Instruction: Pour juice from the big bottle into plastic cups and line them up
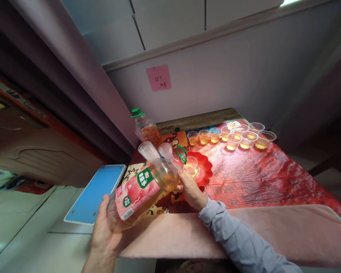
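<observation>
A large juice bottle with a pink label is tilted, its neck pointing up and right toward a red scalloped tray. My left hand grips the bottle's base from below. My right hand holds it near the shoulder, with some fingers hidden behind it. A clear plastic cup stands in the tray close to the bottle's neck, with pale yellow liquid in it. By the neck is a green loop-shaped piece, which looks like a handle. Whether liquid is flowing out I cannot tell.
Several clear cups of yellow drink stand at the table's back right. Behind my bottle are another bottle with a green cap and stacked empty cups. A blue board lies left. Pink cloth covers the front edge.
</observation>
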The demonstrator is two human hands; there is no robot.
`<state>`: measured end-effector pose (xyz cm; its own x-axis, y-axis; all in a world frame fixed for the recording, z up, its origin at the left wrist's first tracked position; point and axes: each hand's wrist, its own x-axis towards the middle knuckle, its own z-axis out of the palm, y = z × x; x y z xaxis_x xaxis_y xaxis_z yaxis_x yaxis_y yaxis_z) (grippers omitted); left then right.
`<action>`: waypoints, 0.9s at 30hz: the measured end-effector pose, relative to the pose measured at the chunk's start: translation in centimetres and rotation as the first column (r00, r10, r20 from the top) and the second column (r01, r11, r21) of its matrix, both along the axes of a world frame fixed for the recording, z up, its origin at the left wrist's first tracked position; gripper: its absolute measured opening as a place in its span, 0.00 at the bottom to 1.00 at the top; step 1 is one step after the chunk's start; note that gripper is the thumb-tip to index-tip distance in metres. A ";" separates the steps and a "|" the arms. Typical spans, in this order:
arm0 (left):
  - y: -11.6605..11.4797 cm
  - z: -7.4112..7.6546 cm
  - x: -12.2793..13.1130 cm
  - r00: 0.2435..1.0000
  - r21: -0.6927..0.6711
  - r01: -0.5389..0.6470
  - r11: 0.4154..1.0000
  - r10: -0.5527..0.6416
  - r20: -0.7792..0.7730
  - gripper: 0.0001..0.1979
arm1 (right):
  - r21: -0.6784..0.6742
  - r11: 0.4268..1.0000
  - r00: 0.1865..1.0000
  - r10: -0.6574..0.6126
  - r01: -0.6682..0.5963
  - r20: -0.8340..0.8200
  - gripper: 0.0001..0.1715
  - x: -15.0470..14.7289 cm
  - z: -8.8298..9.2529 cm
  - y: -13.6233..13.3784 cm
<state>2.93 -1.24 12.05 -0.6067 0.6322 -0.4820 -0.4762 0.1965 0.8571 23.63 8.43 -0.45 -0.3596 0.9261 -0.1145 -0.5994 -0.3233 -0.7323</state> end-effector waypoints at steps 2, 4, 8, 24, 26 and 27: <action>0.1 0.1 0.0 1.000 -0.008 0.000 1.000 0.000 -0.006 0.25 | -0.003 1.000 1.000 0.010 -0.010 -0.003 0.42 0.0 0.0 0.0; 0.2 0.2 0.1 1.000 -0.015 0.000 1.000 0.000 -0.009 0.25 | -0.004 1.000 1.000 0.010 -0.010 -0.012 0.42 0.0 0.0 0.1; 0.3 0.4 0.3 1.000 -0.011 0.005 1.000 -0.005 -0.022 0.26 | -0.004 1.000 0.999 -0.017 0.017 -0.035 0.42 -0.1 0.1 0.1; 1.0 0.9 0.7 1.000 0.007 0.007 1.000 -0.008 0.025 0.29 | 0.020 1.000 0.999 -0.013 0.014 -0.048 0.40 0.0 -0.4 0.5; 1.1 1.0 0.9 1.000 0.003 0.019 1.000 -0.019 0.007 0.29 | 0.019 1.000 0.999 -0.020 0.021 -0.048 0.41 0.0 -0.5 0.6; 1.2 1.1 1.0 1.000 0.003 0.023 1.000 -0.023 0.001 0.29 | 0.018 1.000 0.999 -0.021 0.022 -0.049 0.41 0.0 -0.6 0.6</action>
